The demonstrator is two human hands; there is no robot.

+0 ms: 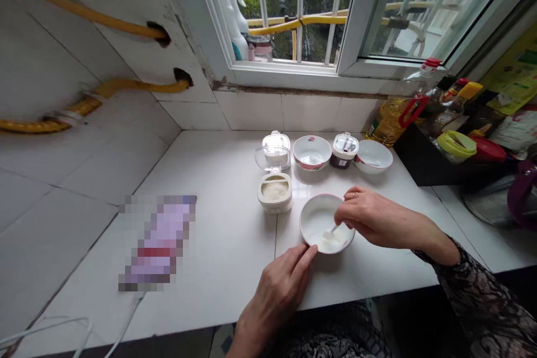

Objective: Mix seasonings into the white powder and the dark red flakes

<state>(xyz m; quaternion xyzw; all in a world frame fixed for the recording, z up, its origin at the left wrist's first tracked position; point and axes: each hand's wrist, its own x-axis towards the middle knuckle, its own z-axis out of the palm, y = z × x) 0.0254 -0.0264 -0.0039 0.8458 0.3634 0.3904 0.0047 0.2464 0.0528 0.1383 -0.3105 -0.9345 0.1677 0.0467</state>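
Observation:
In the head view, a white bowl (308,222) with a pink rim stands near the counter's front edge, white powder (334,239) at its bottom. My right hand (373,217) is closed around the handle of a small white spoon (330,233), whose tip is down in the powder. At the bowl's lower left, my left hand (282,282) grips the rim with its fingertips; part of the grip is hidden. Just behind and left of the bowl is a white seasoning jar (274,204), its clear lid (272,159) raised, with pale grains inside.
Along the back stand another white jar (280,144), a flowered bowl (311,152), a dark-bottomed jar (344,151) and a bowl with a spoon (375,158). An oil bottle (392,114) and a black condiment box (423,156) are right. A blurred-out purple object (165,235) and a white cable (128,319) lie left.

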